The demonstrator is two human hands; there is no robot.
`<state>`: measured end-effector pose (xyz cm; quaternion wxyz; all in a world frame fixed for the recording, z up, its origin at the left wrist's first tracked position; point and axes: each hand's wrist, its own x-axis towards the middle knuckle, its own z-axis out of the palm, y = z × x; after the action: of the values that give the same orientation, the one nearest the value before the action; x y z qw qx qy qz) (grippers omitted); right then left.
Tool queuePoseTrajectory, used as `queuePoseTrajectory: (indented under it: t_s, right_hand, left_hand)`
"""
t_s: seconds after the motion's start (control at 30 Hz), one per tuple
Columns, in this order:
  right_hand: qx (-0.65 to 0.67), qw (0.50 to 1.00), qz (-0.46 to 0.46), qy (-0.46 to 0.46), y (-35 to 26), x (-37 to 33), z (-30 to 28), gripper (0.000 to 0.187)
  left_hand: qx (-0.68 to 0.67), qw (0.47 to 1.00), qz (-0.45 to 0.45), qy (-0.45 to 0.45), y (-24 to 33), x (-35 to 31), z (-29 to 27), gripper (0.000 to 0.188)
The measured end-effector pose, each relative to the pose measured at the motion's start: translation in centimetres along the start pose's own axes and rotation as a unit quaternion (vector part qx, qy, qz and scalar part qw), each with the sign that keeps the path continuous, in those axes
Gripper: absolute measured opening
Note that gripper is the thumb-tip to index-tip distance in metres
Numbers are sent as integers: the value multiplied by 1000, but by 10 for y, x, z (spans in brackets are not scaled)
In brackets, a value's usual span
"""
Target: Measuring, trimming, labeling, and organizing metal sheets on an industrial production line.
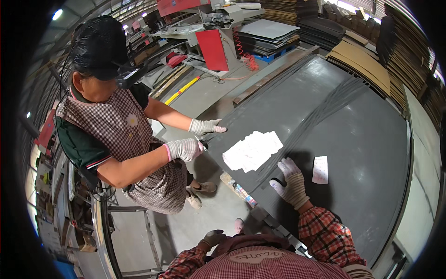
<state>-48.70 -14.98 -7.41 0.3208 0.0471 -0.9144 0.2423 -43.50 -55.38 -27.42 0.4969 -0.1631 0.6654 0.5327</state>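
My right hand (291,183), in a white knit glove with dirty fingertips, is over the dark grey sheet-covered table (362,139). Its thumb and fingers are apart, and nothing is in it. To its left lies an overlapping pile of white paper slips (253,151); to its right is a single slip (320,169) with faint reddish marks. Low by my apron, my gloved left hand (213,238) hangs off the table, its fingers partly turned from view. A dark bundle of thin strips or streaks (316,111) runs diagonally across the sheet.
Across the near-left corner stands a co-worker (116,116), one gloved hand (206,126) at the table edge, the other around a small black-handled tool (204,146). Stacked brown boards (360,65) line the far side. A red machine panel (211,50) stands behind.
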Motion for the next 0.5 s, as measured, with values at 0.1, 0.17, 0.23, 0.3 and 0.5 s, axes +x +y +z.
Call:
queuePoseTrajectory:
  t_s: [0.1,0.17,0.23,0.3,0.5]
  right_hand:
    - [0,1000,-14,11,14,4,-3,59]
    - [-1,1000,-19,18,20,8,-5,59]
    - [1,1000,-15,18,23,8,-4,59]
    - [-1,1000,-11,18,26,8,-4,59]
    - [2,1000,-14,22,25,8,-6,59]
  left_hand:
    - [64,998,7,-3,6,8,5,44]
    - [117,993,22,7,-3,21,4,44]
    - [136,990,22,12,0,22,4,43]
    - [156,988,22,14,9,21,8,41]
    - [292,951,93,-40,-15,28,-5,32]
